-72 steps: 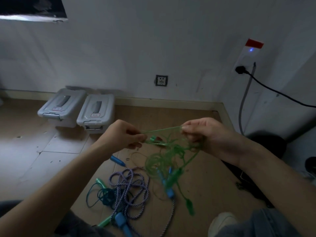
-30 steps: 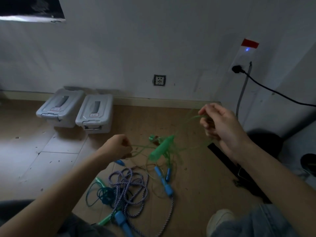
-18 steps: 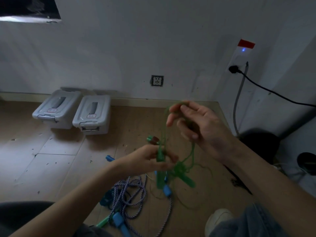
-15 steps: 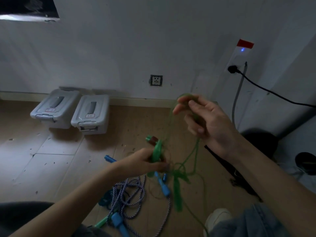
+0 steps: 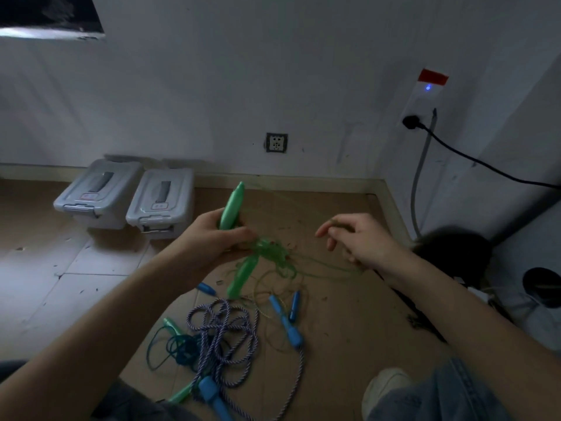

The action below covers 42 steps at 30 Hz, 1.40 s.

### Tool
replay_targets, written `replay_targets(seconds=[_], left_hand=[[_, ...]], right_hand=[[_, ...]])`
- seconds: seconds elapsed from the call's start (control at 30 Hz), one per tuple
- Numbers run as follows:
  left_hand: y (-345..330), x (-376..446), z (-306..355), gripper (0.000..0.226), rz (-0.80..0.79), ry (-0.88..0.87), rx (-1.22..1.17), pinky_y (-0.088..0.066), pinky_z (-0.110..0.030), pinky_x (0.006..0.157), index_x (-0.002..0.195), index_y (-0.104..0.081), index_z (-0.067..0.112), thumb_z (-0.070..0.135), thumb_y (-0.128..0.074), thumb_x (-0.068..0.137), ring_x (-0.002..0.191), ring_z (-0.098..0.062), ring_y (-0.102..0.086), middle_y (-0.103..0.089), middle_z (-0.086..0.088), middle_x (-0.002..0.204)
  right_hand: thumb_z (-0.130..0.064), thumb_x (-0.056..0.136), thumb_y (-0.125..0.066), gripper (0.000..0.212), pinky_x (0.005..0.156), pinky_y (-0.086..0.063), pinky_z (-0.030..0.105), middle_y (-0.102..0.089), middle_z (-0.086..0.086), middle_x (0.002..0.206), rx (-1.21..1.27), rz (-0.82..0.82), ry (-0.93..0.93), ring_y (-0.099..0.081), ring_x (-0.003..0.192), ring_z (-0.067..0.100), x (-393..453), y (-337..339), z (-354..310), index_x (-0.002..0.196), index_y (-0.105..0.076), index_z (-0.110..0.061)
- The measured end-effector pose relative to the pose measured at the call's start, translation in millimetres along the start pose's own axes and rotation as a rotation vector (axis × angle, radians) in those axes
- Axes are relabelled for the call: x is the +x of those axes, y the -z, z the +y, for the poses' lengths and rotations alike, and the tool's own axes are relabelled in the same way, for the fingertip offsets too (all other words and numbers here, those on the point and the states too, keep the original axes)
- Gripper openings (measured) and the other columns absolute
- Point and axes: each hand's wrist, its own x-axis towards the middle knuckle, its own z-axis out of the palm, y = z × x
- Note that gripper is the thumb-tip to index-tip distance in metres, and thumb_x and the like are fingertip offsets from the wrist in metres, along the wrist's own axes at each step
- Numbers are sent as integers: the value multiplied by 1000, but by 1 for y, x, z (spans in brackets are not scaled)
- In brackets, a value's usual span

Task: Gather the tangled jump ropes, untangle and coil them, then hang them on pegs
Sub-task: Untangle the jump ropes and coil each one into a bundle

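No legible writing. L hand point(image 5: 212, 238) grips green handle point(image 5: 232, 206); R hand point(image 5: 361, 238) pinches green cord point(image 5: 273, 253). Rope pile point(image 5: 224, 332) mid-floor point(image 5: 349, 314), bins point(image 5: 130, 196) at back wall.

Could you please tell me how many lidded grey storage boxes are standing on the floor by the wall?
2. The left storage box and the right storage box stand side by side on the floor against the wall, beyond the left hand.
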Motion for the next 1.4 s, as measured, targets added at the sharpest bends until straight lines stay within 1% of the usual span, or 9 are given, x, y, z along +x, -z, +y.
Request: replay_targets(seconds=[0.2,0.47,0.6,0.67,0.8,0.93,1.03,1.2,1.4], left_hand=[[10,5,-7,55,249,90,-81,-56,-22,52,124,-40,10,-10,-59,76,73,-24,-63,-55,-22,106],[7,0,-2,44,48,176,-82,-54,-18,53,107,-54,0,7,-65,65,66,-14,-70,-68,-17,93],[10,0,3,22,76,86,-145,-54,-18,54,101,-58,3,1,-58,79,62,-12,-67,-70,-11,79],[5,-2,5,23,12,37,-153,-54,-17,56,99,-59,4,4,-60,75,60,-10,-64,-68,-8,74],[-10,-8,11,19,-178,-57,-147,-52,-16,54,88,-62,7,9,-61,69,58,-9,-60,-64,-4,68],[-9,-9,14,32,-130,-135,22,-54,-19,68,98,-62,12,21,-64,68,77,-10,-66,-69,0,90],[-7,-11,7,52,-125,-81,402,-52,-26,83,111,-57,18,34,-67,62,94,-10,-63,-64,4,107],[-11,-6,-4,13,-61,-15,315,-54,-16,62,88,-63,4,13,-61,79,65,-8,-64,-67,-3,76],[16,3,-1,7,128,-30,369,-49,-25,72,86,-61,9,15,-57,85,80,-18,-56,-63,-3,81]], right_hand=[[0,98,-31,27,31,-32,18,-51,8,80,460,192,-95,-46,42,12,4,4,5,108,-56,0],[-1,99,-29,31,39,-48,24,-50,13,89,517,208,-178,-54,52,22,6,2,8,123,-47,4],[-28,93,-53,54,95,-47,43,-38,7,141,-108,-53,-147,-54,114,27,3,0,15,142,-32,-20],[-37,86,-62,62,102,-39,39,-32,-1,145,-247,-91,36,-41,128,21,-2,-5,8,140,-32,-30],[-33,76,-69,39,77,-47,12,-64,-8,108,25,-389,244,-59,96,-3,-10,-22,-6,113,-58,-27],[-6,88,-59,9,48,-37,5,-65,-13,59,123,-322,309,-55,50,-7,-12,-24,-8,84,-66,-9],[-9,89,-57,16,47,-39,12,-65,-10,58,255,-201,272,-51,49,-2,-10,-16,-5,78,-67,-14],[-4,89,-53,15,56,-49,17,-69,-4,65,412,-241,174,-63,61,4,-6,-11,-2,85,-66,-11],[-8,85,-61,7,53,-51,20,-64,-7,59,580,-168,-4,-61,56,2,-3,9,0,90,-65,-6]])
